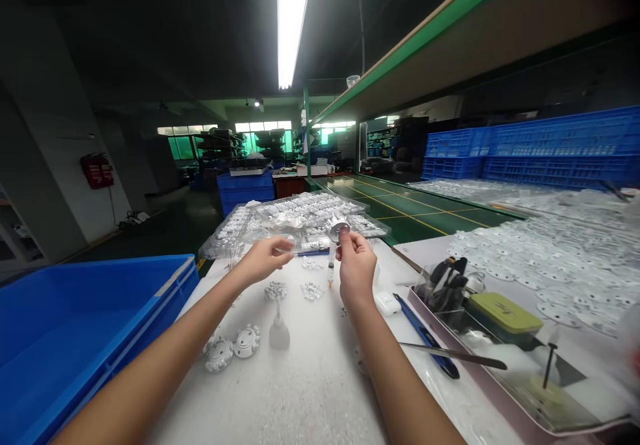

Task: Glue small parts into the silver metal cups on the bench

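My right hand [356, 266] holds a small round silver part [339, 230] up at fingertip height over the white table [300, 392]. My left hand [265, 256] pinches a thin blue-handled tool [309, 252] that points toward the part. Both hands hover in front of clear plastic trays [300, 215] filled with several small silver parts. On the table below lie two round white housings [234, 348], a small white bottle [279, 330] and little clusters of clear pieces [294, 291].
A big blue bin [75, 338] stands at the left. At the right a tray [500, 338] holds tools, a green tin and a dish; a blue pen [425, 344] lies beside it. White discs cover the right bench, with blue crates [540, 152] behind.
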`<state>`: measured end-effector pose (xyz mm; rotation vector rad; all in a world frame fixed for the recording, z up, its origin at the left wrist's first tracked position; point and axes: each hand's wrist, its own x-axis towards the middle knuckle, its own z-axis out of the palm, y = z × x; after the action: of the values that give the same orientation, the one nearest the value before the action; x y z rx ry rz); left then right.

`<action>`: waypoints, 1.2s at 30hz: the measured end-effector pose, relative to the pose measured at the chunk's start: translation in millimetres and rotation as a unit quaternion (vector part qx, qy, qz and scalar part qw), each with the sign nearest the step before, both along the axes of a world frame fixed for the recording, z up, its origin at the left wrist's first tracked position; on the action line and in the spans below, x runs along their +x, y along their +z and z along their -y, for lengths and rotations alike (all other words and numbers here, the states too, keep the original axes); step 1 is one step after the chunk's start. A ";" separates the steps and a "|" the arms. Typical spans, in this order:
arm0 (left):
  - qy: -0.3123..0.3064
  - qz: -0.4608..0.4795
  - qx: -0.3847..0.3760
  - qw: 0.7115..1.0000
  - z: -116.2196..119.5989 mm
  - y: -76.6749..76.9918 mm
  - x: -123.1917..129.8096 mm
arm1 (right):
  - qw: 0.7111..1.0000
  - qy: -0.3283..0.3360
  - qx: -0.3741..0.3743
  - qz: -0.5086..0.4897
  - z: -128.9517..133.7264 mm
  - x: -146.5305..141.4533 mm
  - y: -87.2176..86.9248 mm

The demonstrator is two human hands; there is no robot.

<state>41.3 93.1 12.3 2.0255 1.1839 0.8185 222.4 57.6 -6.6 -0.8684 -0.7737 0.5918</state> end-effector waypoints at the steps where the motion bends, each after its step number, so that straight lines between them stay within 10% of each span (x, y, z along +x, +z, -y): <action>1: 0.011 -0.024 -0.004 1.000 -12.7 -8.6 3.4 | 1.000 -0.009 -0.005 -0.011 -1.1 2.9 -0.3; 9: -0.029 -0.204 -0.005 0.979 -78.4 -60.2 42.6 | 1.000 -0.003 -0.011 -0.024 -10.0 4.5 -9.6; 22: -0.062 -0.330 0.064 0.940 -90.3 -60.1 55.2 | 1.000 -0.002 -0.025 -0.016 -10.5 4.9 -12.0; 30: -0.032 -0.275 0.074 0.958 -87.6 -74.0 56.7 | 1.000 0.008 -0.024 0.015 -12.8 0.3 -14.9; 36: -0.006 -0.138 0.035 0.990 -72.8 -49.8 36.0 | 0.996 -0.004 -0.025 0.088 -10.0 -3.9 -18.4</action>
<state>77.4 165.9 -37.5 2.2555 1.3064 0.5938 218.5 67.6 -25.1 -0.9792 -0.9175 0.5335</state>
